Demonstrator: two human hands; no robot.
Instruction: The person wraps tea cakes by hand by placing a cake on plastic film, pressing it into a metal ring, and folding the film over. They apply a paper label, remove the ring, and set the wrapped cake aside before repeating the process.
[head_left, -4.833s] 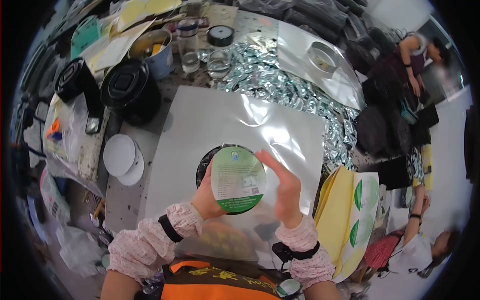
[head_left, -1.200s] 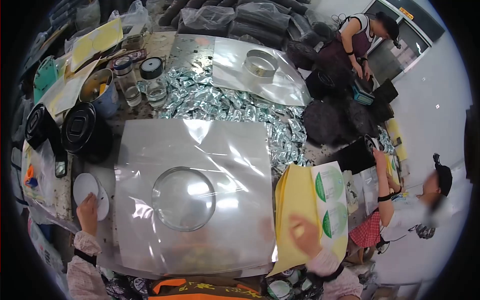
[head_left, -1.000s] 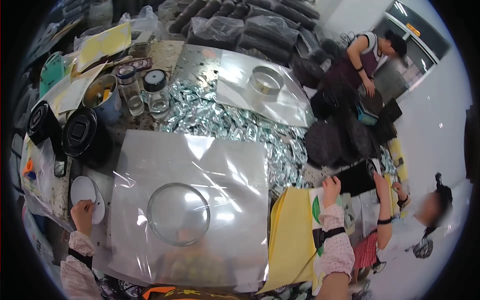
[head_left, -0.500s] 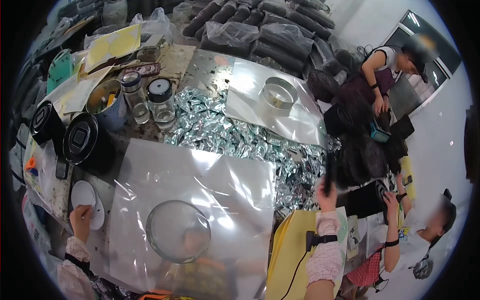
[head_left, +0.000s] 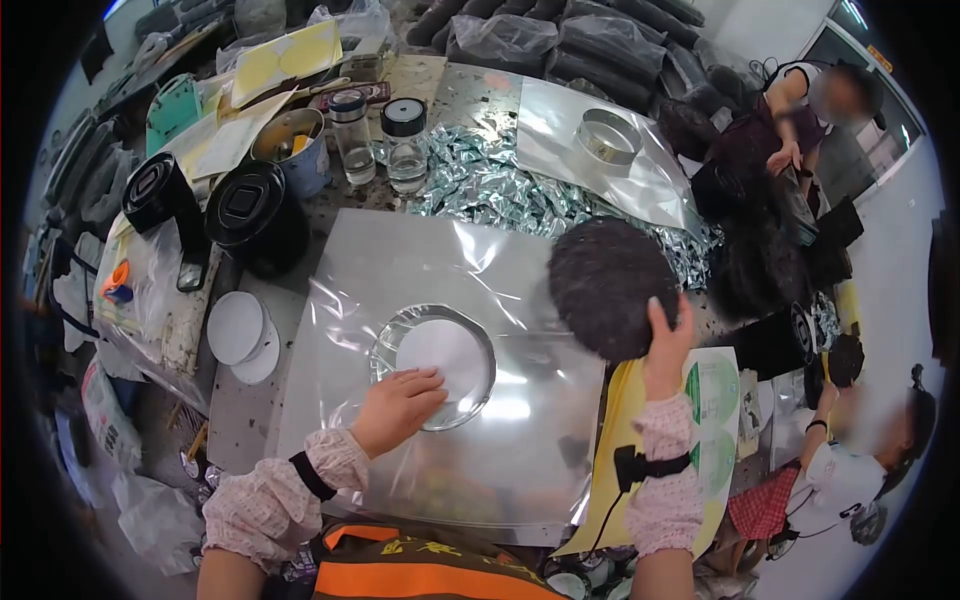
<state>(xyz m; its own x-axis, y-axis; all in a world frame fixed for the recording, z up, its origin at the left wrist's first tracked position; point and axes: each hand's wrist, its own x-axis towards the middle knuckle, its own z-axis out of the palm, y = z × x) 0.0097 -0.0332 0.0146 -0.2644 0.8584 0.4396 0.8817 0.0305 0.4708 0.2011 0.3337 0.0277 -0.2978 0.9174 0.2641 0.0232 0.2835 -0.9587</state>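
Observation:
My left hand (head_left: pixel 403 408) reaches over a clear round ring (head_left: pixel 484 392) on shiny film. Its fingers grip the lower left edge of a white paper disc (head_left: pixel 440 350), which lies within the ring's outline. My right hand (head_left: pixel 668 345) holds a dark, rough-surfaced round cake (head_left: pixel 610 285) by its lower right edge, thumb across the face. The cake is tilted up above the right edge of the film sheets (head_left: pixel 345 255). More white paper discs (head_left: pixel 238 328) lie in a small stack at the left.
Crumpled silver foil (head_left: pixel 490 180) spreads behind the film. Another ring (head_left: pixel 607 137) rests on a farther sheet. Black lidded canisters (head_left: pixel 255 215), glass bottles (head_left: pixel 405 150) and a bucket (head_left: pixel 300 150) stand at left. Two people work at right, beside dark round cakes (head_left: pixel 750 265). Yellow sheets (head_left: pixel 610 455) lie near my right forearm.
My left hand has carried a white paper disc from the stack to the ring. My right hand has brought the dark cake leftward, its round face now showing. The camera view has shifted.

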